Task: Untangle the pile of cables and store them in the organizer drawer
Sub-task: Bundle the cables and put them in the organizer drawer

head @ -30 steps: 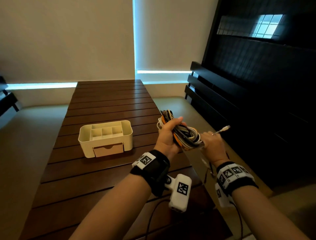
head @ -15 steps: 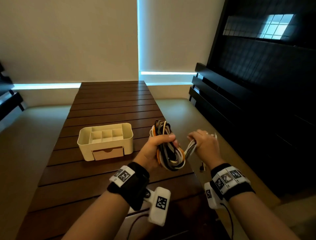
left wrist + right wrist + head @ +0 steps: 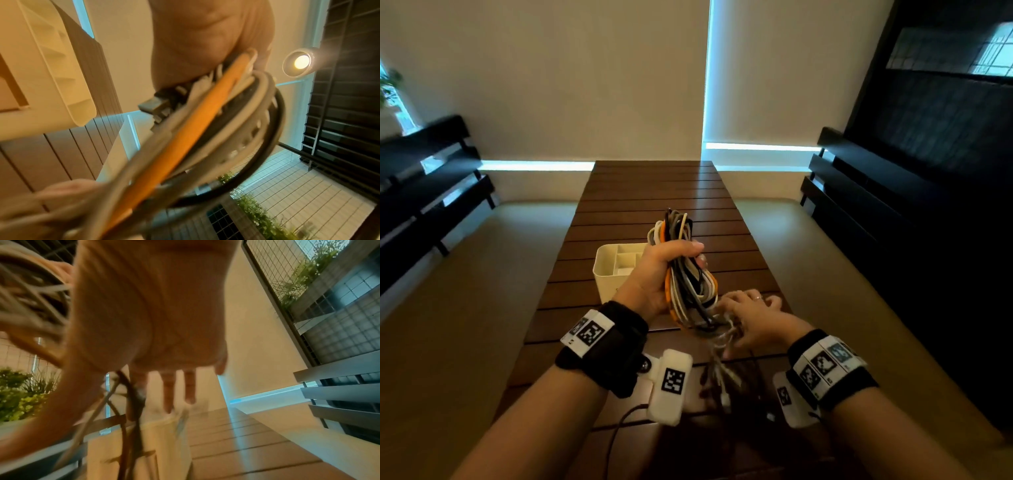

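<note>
My left hand [image 3: 671, 265] grips a tangled bundle of cables [image 3: 690, 291] in orange, white, grey and black, holding it upright above the table. The left wrist view shows the coils [image 3: 205, 129] close up beneath the palm. My right hand [image 3: 751, 317] is at the bundle's lower end with its fingers [image 3: 189, 386] straight. Loose cable ends [image 3: 722, 363] hang blurred below it and run between thumb and forefinger. The white organizer [image 3: 609, 274] stands on the table behind my left hand, partly hidden. Its tan drawer front [image 3: 8, 91] shows at the frame edge.
The brown slatted table [image 3: 654, 192] runs away from me between two beige cushioned seats. Dark slatted bench backs stand at the left [image 3: 431, 178] and right [image 3: 876, 192]. A lit lamp [image 3: 301, 62] shows in the left wrist view.
My left hand has carried the bundle left and up, in front of the organizer. My right hand has dropped to the bundle's lower end and straightened its fingers. The view has turned to centre the table.
</note>
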`<act>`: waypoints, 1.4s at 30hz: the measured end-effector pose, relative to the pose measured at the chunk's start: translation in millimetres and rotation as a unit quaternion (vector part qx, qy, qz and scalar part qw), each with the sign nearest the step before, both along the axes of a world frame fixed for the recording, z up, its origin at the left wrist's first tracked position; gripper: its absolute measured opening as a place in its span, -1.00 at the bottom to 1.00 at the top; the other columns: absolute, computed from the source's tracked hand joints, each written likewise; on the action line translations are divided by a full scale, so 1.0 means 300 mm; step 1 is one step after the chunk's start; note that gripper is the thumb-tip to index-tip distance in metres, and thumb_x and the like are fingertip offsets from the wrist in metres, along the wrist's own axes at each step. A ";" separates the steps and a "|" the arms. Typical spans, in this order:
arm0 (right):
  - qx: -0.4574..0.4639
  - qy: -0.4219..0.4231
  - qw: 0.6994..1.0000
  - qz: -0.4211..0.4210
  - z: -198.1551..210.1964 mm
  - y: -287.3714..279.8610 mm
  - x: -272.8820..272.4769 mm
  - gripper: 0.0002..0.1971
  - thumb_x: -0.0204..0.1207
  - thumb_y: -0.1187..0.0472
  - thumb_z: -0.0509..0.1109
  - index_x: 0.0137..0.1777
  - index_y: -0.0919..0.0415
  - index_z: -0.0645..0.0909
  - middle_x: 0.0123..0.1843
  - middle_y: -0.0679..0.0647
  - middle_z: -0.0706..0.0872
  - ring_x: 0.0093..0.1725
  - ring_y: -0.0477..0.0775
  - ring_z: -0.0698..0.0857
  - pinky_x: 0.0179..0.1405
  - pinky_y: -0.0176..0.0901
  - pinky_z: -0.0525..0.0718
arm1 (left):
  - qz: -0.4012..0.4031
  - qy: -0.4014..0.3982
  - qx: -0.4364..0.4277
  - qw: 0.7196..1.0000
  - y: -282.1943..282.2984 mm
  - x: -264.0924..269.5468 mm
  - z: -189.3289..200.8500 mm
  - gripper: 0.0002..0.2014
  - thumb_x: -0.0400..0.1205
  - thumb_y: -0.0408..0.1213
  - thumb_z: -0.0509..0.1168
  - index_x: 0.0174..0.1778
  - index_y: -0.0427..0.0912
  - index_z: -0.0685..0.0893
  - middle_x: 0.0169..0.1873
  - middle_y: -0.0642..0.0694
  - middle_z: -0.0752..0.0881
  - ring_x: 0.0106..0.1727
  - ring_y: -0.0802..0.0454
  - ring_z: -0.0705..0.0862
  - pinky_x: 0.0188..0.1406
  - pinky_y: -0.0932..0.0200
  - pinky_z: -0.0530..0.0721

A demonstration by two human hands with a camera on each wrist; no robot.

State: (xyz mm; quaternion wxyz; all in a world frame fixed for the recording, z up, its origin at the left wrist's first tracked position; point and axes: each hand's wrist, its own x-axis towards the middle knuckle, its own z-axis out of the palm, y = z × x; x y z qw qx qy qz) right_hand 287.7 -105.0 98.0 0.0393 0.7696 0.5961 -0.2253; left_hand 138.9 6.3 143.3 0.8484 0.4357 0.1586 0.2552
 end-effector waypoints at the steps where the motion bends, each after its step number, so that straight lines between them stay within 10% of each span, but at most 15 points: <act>1: -0.036 0.019 0.999 0.000 0.011 -0.010 -0.018 -0.04 0.21 -0.18 0.56 0.56 -0.21 0.10 0.64 -0.10 0.01 0.61 0.18 0.01 0.48 0.39 0.00 | 0.028 0.007 0.025 0.999 0.008 -0.005 -0.010 -0.89 0.32 -0.47 0.40 -0.34 -0.28 0.59 -0.46 -0.16 0.59 -0.49 0.03 0.61 -0.40 0.19 0.65; 4: 0.054 0.068 0.993 -0.075 0.082 -0.062 -0.073 -0.23 0.33 -0.15 0.50 0.50 -0.02 0.27 0.54 0.04 0.27 0.46 0.09 0.33 0.45 0.20 0.38 | 0.086 0.014 0.102 0.991 0.027 -0.030 -0.045 -0.66 0.35 -0.48 0.42 0.01 -0.32 0.52 -0.36 -0.21 0.58 -0.46 0.02 0.65 -0.41 0.18 0.69; 6: 0.130 0.237 0.948 -0.168 0.114 -0.090 -0.125 -0.63 0.57 -0.14 0.23 0.00 0.18 0.63 0.03 0.12 0.69 -0.18 -0.09 0.65 -0.14 -0.16 0.69 | 0.109 0.021 0.133 0.985 0.030 -0.045 -0.064 -0.57 0.35 -0.46 0.42 0.11 -0.31 0.48 -0.36 -0.19 0.60 -0.44 0.02 0.66 -0.38 0.17 0.69; 8: 0.041 0.402 0.891 -0.207 0.101 -0.101 -0.209 -0.30 0.57 -0.30 -0.09 -0.34 0.25 0.64 -0.38 0.11 0.71 -0.62 -0.12 0.47 -0.63 -0.31 0.36 | 0.124 0.016 0.152 0.980 0.018 -0.058 -0.078 -0.54 0.33 -0.44 0.45 0.11 -0.35 0.48 -0.37 -0.17 0.62 -0.42 0.02 0.66 -0.36 0.16 0.69; 11: -0.085 0.614 0.750 -0.231 -0.015 -0.062 -0.305 0.00 0.27 -0.57 -0.33 -0.16 0.25 0.69 -0.28 0.15 0.77 -0.49 0.02 0.52 -0.65 -0.35 0.33 | 0.129 -0.016 0.170 0.977 -0.006 -0.085 -0.076 -0.50 0.30 -0.45 0.49 0.13 -0.33 0.46 -0.35 -0.16 0.63 -0.39 0.02 0.67 -0.33 0.12 0.71; 14: -0.106 0.728 0.610 -0.293 -0.080 -0.014 -0.350 0.10 0.20 -0.65 -0.34 -0.02 0.25 0.69 -0.05 0.17 0.75 -0.10 0.16 0.70 -0.24 -0.18 0.64 | 0.140 -0.031 0.178 0.973 -0.010 -0.132 -0.055 -0.57 0.37 -0.54 0.39 0.14 -0.35 0.46 -0.39 -0.15 0.63 -0.42 0.01 0.68 -0.34 0.11 0.74; 21: 0.009 0.787 0.509 -0.348 -0.018 0.065 -0.426 -0.58 0.44 -0.15 0.38 0.11 0.16 0.69 0.02 0.14 0.72 0.21 0.06 0.65 0.17 -0.20 0.54 | 0.115 -0.003 0.168 0.979 -0.094 -0.197 -0.060 -0.86 0.32 -0.51 0.39 -0.28 -0.27 0.61 -0.49 -0.13 0.65 -0.44 -0.01 0.65 -0.29 0.12 0.72; 26: 0.074 0.826 0.380 -0.409 -0.004 0.071 -0.459 -0.64 0.53 0.26 0.17 -0.36 0.45 0.68 -0.48 0.34 0.71 -0.56 0.24 0.73 -0.67 -0.12 0.67 | 0.062 0.054 0.120 0.989 -0.110 -0.242 -0.077 -0.91 0.29 -0.48 0.39 -0.39 -0.36 0.59 -0.52 -0.19 0.63 -0.47 -0.02 0.65 -0.35 0.15 0.71; 32: 0.104 0.799 0.362 -0.469 -0.072 0.103 -0.453 -0.67 0.67 0.19 0.15 -0.08 0.42 0.65 -0.28 0.37 0.78 -0.38 0.33 0.78 -0.51 0.17 0.75 | 0.055 0.064 0.062 0.994 -0.090 -0.272 -0.081 -0.92 0.32 -0.44 0.38 -0.46 -0.32 0.61 -0.53 -0.17 0.61 -0.51 0.00 0.61 -0.37 0.16 0.68; 36: 0.144 0.782 0.351 -0.495 -0.109 0.104 -0.410 -0.79 0.52 0.17 0.32 -0.29 0.25 0.49 -0.53 0.07 0.56 -0.58 0.01 0.57 0.15 -0.13 0.55 | 0.114 0.021 0.029 0.993 -0.036 -0.285 -0.082 -0.92 0.36 -0.42 0.38 -0.33 -0.29 0.60 -0.47 -0.15 0.61 -0.48 0.03 0.62 -0.38 0.16 0.70; 40: 0.161 0.780 0.359 -0.487 -0.100 0.095 -0.374 -0.67 0.57 0.20 0.31 -0.43 0.21 0.41 -0.73 -0.05 0.28 -0.82 -0.14 0.23 -0.67 -0.39 0.44 | 0.114 0.033 0.036 0.992 -0.029 -0.293 -0.108 -0.91 0.34 -0.38 0.39 -0.35 -0.29 0.60 -0.46 -0.16 0.60 -0.47 -0.01 0.61 -0.36 0.13 0.69; 42: 0.133 0.780 0.383 -0.476 -0.126 0.124 -0.376 -0.77 0.39 0.23 0.48 -0.39 0.24 0.50 -0.69 -0.01 0.35 -0.76 -0.10 0.30 -0.65 -0.33 0.41 | 0.068 0.027 0.031 0.997 -0.053 -0.287 -0.116 -0.92 0.30 -0.36 0.41 -0.43 -0.25 0.62 -0.47 -0.15 0.60 -0.47 0.01 0.60 -0.35 0.15 0.68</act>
